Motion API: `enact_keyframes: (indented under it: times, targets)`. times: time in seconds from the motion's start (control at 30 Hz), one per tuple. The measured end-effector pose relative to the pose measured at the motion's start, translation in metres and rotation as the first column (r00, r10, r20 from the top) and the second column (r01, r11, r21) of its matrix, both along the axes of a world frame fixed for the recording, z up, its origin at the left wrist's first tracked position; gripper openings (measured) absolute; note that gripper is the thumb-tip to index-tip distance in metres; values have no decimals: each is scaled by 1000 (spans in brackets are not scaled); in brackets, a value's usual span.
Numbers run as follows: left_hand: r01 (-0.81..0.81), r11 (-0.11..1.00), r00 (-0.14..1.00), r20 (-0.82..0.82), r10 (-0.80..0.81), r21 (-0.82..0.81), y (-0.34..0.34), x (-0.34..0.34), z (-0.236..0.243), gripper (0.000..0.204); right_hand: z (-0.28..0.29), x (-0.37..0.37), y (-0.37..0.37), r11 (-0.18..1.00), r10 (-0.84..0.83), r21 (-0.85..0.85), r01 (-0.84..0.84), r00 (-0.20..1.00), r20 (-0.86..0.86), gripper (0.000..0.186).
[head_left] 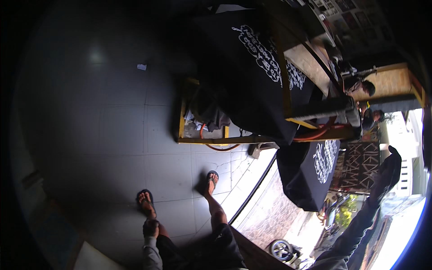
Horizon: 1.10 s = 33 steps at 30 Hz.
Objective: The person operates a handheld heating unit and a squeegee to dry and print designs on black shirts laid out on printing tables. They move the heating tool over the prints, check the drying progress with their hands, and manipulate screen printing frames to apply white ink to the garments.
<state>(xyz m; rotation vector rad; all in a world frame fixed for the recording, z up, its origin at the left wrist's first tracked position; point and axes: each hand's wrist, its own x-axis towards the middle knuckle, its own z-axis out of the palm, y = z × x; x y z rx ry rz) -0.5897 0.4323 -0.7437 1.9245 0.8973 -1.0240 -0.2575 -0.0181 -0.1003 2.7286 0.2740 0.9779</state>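
Left hand [151, 228]: lower left; I can't tell how open or whether holding.
Right hand [394, 163]: raised, far right; likewise unclear.
Black cloth [307, 175]: right of centre; I'd keep the arm clear.

A large black cloth [245, 83] with white cloud-outlined lettering spreads across the upper middle of the view, its surface mostly smooth and much of its left side lost in shadow; bars of a yellow frame [182, 119] cross in front of its printed part, and its lower end narrows to a point. Below and to the right, a smaller-looking black cloth [298, 175] bears similar white print, its dark folds sharply outlined against the bright ground beyond.
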Motion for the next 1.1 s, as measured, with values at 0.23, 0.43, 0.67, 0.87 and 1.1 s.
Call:
enact_keyframes:
  times: [0.23, 0.43, 0.67, 0.87, 1.1]
  targets:
    - [-332, 924, 943, -37, 331, -189, 0, -84, -144, 70, 50, 118, -160, 976, -211, 39, 215, 974, -81, 36]
    - [36, 974, 985, -171, 2, 223, -40, -127, -183, 64, 49, 194, -141, 958, -280, -105, 267, 949, -143, 36]
    - [235, 892, 960, -236, -150, 386, -76, -143, -204, 58, 56, 224, -140, 938, -322, -187, 292, 934, -157, 36]
    - [288, 839, 949, -257, -184, 462, -109, -188, -217, 53, 54, 246, -120, 937, -299, -241, 254, 939, -169, 35]
    - [381, 733, 924, -218, -313, 563, -103, -194, -240, 50, 59, 240, -126, 920, -342, -258, 296, 926, -158, 35]
